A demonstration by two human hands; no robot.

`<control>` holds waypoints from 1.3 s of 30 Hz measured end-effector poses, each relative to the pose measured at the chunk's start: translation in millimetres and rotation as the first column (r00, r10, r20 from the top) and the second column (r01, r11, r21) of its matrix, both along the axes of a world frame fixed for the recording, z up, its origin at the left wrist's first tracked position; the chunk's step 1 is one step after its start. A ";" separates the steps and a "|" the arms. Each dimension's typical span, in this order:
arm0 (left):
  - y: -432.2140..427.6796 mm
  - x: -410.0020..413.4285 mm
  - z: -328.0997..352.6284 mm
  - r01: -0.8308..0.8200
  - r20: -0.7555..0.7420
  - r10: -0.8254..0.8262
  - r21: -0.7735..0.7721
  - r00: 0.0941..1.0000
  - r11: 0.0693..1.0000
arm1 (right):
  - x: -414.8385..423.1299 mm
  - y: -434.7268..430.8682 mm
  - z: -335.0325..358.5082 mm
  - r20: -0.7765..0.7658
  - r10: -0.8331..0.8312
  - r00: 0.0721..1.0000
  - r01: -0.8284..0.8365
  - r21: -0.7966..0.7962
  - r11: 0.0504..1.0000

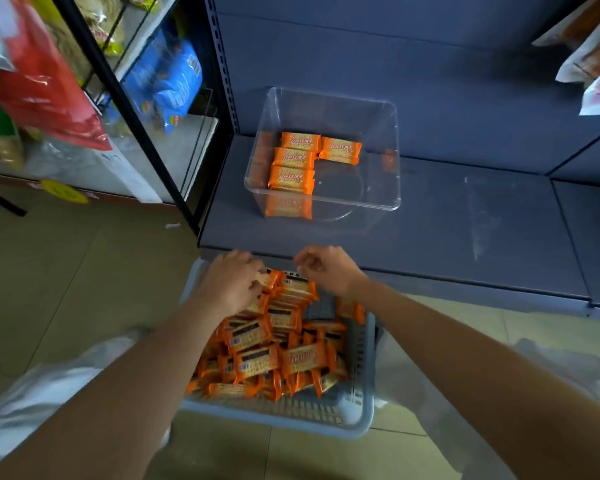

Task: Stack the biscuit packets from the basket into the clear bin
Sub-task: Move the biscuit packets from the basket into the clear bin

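A grey plastic basket [357, 407] on the floor in front of me is heaped with orange biscuit packets [257, 362]. My left hand [229, 282] is over the far left of the heap, and its curled fingers grip a packet [274, 279] at the far end. Beside it, my right hand [326, 268] hovers above the basket's far edge with loosely curled fingers and holds nothing. The clear bin [378, 199] stands on the grey shelf beyond. Several orange packets [293, 157] lie flat in its left half.
The bin rests on a low grey shelf [465, 220] with a grey back panel. A black-framed rack [125, 98] of blue and red snack bags stands on the left. Orange-and-white bags [596, 64] hang at the upper right. Beige floor tiles surround the basket.
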State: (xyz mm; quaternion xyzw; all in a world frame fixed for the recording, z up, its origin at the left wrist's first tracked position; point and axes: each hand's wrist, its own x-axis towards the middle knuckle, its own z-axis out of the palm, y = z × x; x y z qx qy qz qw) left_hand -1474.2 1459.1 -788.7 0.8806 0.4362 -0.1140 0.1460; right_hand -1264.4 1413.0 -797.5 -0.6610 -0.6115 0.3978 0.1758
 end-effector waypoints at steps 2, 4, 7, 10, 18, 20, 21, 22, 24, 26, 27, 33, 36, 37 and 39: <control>-14.2 -5.8 -12.0 -0.005 -0.048 0.001 -0.084 0.999 0.996 | -5.0 -20.6 -23.2 0.016 -0.007 1.000 0.009 -0.075 0.997; -27.5 -11.8 -26.0 0.008 -0.090 -0.024 -0.174 0.996 0.985 | -10.0 -40.5 -46.7 0.026 -0.024 0.999 0.027 -0.134 0.991; -44.9 -22.3 -52.9 -0.002 -0.140 -0.041 -0.297 0.989 0.955 | -16.9 -65.5 -83.1 0.040 -0.009 0.999 0.018 -0.242 0.970; -56.2 -30.2 -83.2 0.001 -0.204 -0.087 -0.390 0.975 0.921 | -24.2 -85.4 -114.6 0.118 0.052 0.992 -0.014 -0.304 0.953; -77.1 -47.3 -130.2 -0.016 -0.190 -0.064 -0.394 0.980 0.919 | -41.8 -108.1 -165.3 0.437 0.308 0.845 -0.171 -0.324 0.930; -77.8 -48.6 -129.8 -0.032 -0.156 -0.030 -0.381 0.987 0.924 | -41.9 -102.3 -164.5 0.460 0.292 0.839 -0.163 -0.299 0.940; -77.4 -48.4 -129.2 -0.038 -0.137 -0.015 -0.375 0.990 0.926 | -40.1 -98.9 -162.7 0.447 0.283 0.848 -0.164 -0.286 0.944; -76.9 -48.4 -129.2 -0.042 -0.118 -0.002 -0.371 0.993 0.928 | -37.3 -95.7 -160.0 0.404 0.266 0.875 -0.155 -0.285 0.946; -75.9 -48.5 -129.6 -0.053 -0.057 0.035 -0.350 0.998 0.935 | -30.0 -89.3 -151.1 0.266 0.148 0.953 -0.055 -0.328 0.943; -75.4 -47.0 -127.4 -0.082 0.060 0.105 -0.301 0.993 0.950 | -20.7 -83.1 -142.3 0.163 -0.041 0.986 0.100 -0.370 0.924; -75.5 -44.1 -125.0 -0.120 0.128 0.163 -0.289 0.978 0.950 | -16.6 -79.8 -137.6 0.099 -0.142 0.985 0.169 -0.385 0.907; -77.0 -8.8 -89.1 -0.208 0.174 0.701 -0.882 0.692 0.424 | -26.9 -63.4 -101.5 -0.252 -0.440 0.862 0.303 -0.442 0.845; -77.1 -4.3 -81.5 -0.209 0.217 0.802 -0.897 0.556 0.388 | -35.3 -60.2 -90.6 -0.330 -0.466 0.821 0.292 -0.458 0.839; -75.6 -5.6 -80.0 -0.216 0.217 0.816 -0.899 0.535 0.381 | -36.5 -58.9 -88.7 -0.368 -0.497 0.786 0.302 -0.472 0.828; -71.5 -12.6 -78.7 -0.242 0.184 0.819 -0.900 0.544 0.363 | -37.2 -56.2 -84.2 -0.438 -0.555 0.707 0.339 -0.478 0.810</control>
